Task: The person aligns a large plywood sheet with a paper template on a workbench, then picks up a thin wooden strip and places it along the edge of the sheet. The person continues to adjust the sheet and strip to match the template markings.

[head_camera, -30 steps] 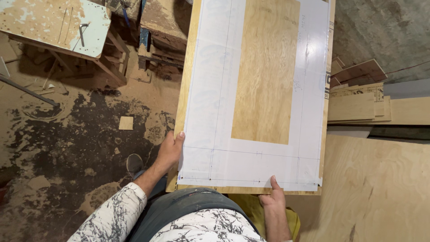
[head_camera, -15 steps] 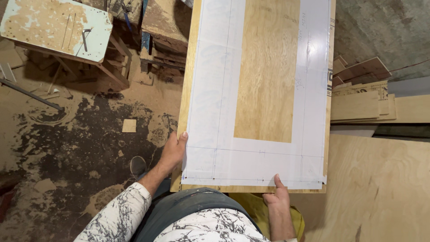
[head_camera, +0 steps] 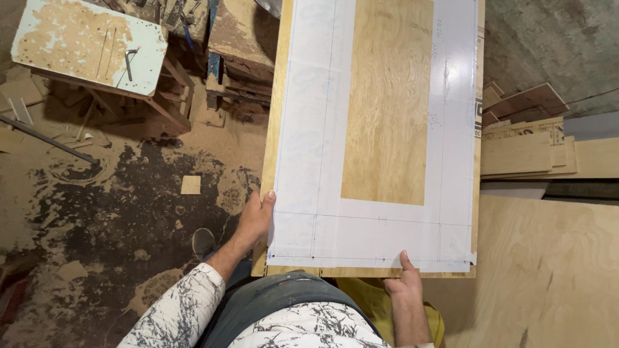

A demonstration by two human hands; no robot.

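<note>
Sawdust and dark stains cover the workshop floor point(head_camera: 97, 232), where a small wooden square point(head_camera: 191, 185) lies near a battered white-topped stool point(head_camera: 90, 45) and a stack of timber offcuts point(head_camera: 525, 145) sits on the far side. Between them a long plywood board point(head_camera: 387, 109) runs away from the person, with a white U-shaped paper template point(head_camera: 380, 235) laid flat on it, pencil lines crossing the sheet. At the board's near left edge the left hand point(head_camera: 255, 219) has its grip closed over the edge, thumb on top touching the template's corner. At the near end the right hand point(head_camera: 405, 283) holds the board's edge, one finger pressed on the template's lower border; its other fingers are hidden beneath. A large pale plywood sheet point(head_camera: 554, 270) lies just beside the board on the right.
</note>
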